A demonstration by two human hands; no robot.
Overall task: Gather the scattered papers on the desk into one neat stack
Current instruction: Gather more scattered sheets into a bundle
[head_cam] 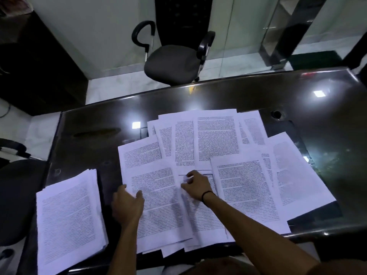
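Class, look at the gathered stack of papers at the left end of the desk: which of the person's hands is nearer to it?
Left. The left hand rests just right of the stack; the right hand is farther right on the scattered sheets.

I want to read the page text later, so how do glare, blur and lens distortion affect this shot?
Head view: ceiling-light glare sits on the bare desk, not the scattered pages; text is too soft to read anywhere; the wide lens bows the desk's edges; the right hand looks slightly motion-blurred; the room behind is dim.
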